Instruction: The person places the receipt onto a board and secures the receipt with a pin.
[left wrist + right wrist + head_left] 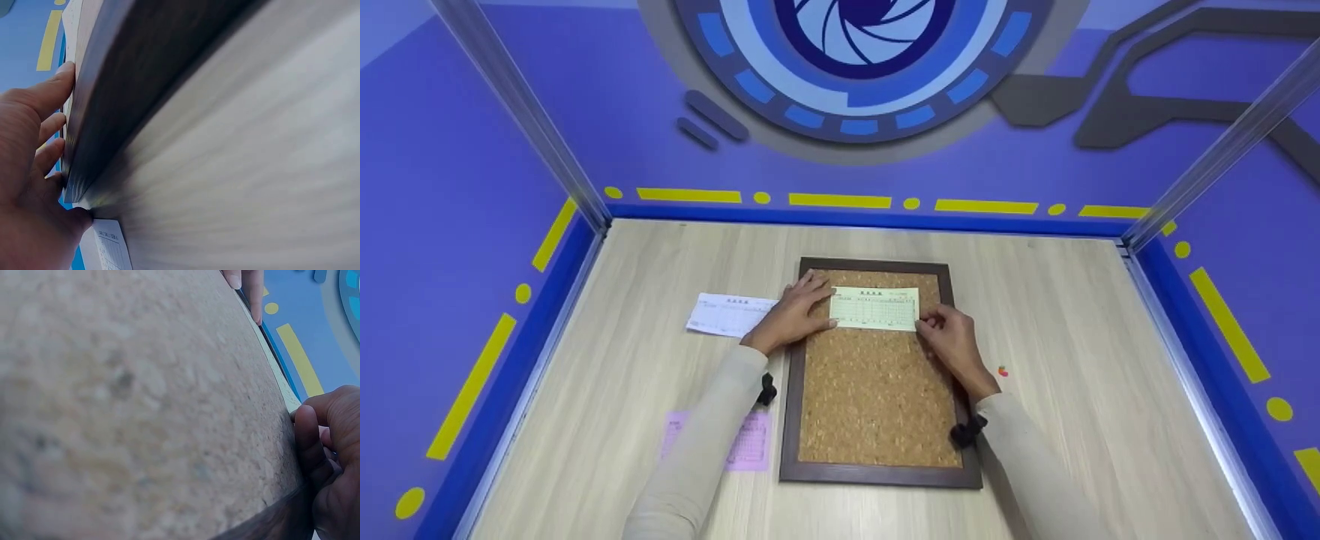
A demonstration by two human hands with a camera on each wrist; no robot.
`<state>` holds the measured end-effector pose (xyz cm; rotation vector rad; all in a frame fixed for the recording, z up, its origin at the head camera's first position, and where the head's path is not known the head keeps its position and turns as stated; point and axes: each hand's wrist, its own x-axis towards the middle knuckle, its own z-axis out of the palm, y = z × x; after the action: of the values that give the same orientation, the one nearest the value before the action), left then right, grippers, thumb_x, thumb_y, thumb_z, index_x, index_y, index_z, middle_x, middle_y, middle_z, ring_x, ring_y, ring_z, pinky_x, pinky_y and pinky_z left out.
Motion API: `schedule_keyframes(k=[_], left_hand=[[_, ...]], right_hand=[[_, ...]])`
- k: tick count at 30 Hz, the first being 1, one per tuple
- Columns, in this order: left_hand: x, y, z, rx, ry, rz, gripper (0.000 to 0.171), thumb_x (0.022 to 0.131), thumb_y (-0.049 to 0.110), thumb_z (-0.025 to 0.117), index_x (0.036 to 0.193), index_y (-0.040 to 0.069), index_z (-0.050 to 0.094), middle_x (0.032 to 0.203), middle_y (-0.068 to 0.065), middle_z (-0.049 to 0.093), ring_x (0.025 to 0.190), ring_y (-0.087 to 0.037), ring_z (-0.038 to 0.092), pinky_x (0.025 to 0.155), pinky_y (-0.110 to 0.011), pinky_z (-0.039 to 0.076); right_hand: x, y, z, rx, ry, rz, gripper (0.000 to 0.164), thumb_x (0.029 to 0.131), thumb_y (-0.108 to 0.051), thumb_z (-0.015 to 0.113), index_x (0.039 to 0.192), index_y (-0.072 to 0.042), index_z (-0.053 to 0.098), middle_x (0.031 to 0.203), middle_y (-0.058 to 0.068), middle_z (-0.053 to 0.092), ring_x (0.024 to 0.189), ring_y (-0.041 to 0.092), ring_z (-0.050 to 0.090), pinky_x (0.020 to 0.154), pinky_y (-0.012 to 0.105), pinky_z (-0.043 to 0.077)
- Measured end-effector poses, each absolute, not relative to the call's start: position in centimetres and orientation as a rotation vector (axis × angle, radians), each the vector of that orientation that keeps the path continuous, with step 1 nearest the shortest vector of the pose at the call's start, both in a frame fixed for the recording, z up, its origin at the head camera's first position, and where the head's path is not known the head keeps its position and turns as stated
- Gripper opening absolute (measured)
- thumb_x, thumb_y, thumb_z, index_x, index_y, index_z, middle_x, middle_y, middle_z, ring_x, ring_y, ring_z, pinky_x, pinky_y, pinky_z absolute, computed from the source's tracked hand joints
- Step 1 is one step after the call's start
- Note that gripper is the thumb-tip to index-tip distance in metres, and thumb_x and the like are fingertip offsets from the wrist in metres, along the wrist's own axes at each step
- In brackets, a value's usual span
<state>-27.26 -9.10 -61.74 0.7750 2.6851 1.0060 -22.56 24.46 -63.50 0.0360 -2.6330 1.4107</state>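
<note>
A pale green slip (874,309) lies between a person's two hands on the cork face of a dark-framed board (877,405), near the frame's far rail. Its long axis runs from side to side, across the board's own length, which stretches away from the person on a light wood table (1072,315). The right hand (951,335) pinches the slip's near right corner between thumb and forefinger, the remaining fingers tucked in toward the palm; from that grip, the rest of the paper reaches leftward and slightly away. At the opposite short end, the left hand (797,311) spreads over the board's left rail, its thumb at the slip's near left corner and its fingertips around the far left one, pressing lightly or merely resting; the pictures do not settle which, and no clenched hold shows there. Neither hand is clearly nearer, as each touches its own end and the slip's middle shows bare between them. Just left of the board, a white slip (727,313) lies with its right end running behind the left hand, while a pink slip (750,442) shows partly beneath the left sleeve (697,450). A small red and green item (1003,371) sits on the table beyond the right wrist.
</note>
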Motion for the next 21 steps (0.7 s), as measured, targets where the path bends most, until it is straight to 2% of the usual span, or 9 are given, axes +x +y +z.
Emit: schedule_keyframes(k=[7,13,17,21], left_hand=[[-27.1,-9.2,-61.8,0.753,2.682,1.000,0.073,0.103,0.033,0.078,0.164,0.005,0.050,0.178,-0.017,0.033,0.170,-0.038,0.011,0.132,-0.070,0.009],[-27.1,-9.3,-61.8,0.748,2.679,1.014,0.074,0.102,0.033,0.079,0.164,0.005,0.050,0.178,-0.017,0.034,0.170,-0.039,0.010,0.132,-0.070,0.008],[-27.2,-9.2,-62.0,0.766,2.667,1.025,0.075,0.102,0.033,0.079,0.165,0.003,0.049,0.177,-0.019,0.034,0.170,-0.041,0.009,0.132,-0.072,0.008],[-27.2,-9.2,-62.0,0.772,2.659,1.046,0.076,0.102,0.032,0.079,0.165,0.002,0.048,0.177,-0.020,0.033,0.170,-0.041,0.009,0.131,-0.072,0.008]], right_hand=[[-22.5,24.4,-63.7,0.018,-2.624,1.457,0.005,0.094,0.001,0.077,0.098,0.003,0.078,0.081,0.008,0.069,0.058,0.014,0.060,0.045,0.019,0.045],[-22.3,24.7,-63.6,0.067,-2.589,1.509,0.007,0.095,0.000,0.078,0.102,0.001,0.079,0.084,0.008,0.070,0.059,0.013,0.060,0.046,0.020,0.046],[-21.5,25.3,-63.4,0.119,-2.491,1.661,0.010,0.098,0.001,0.077,0.108,0.002,0.079,0.087,0.012,0.072,0.056,0.015,0.062,0.045,0.022,0.050],[-20.5,26.2,-63.0,0.121,-2.417,1.725,0.014,0.100,-0.001,0.079,0.113,0.002,0.079,0.090,0.016,0.075,0.059,0.016,0.065,0.048,0.022,0.052]])
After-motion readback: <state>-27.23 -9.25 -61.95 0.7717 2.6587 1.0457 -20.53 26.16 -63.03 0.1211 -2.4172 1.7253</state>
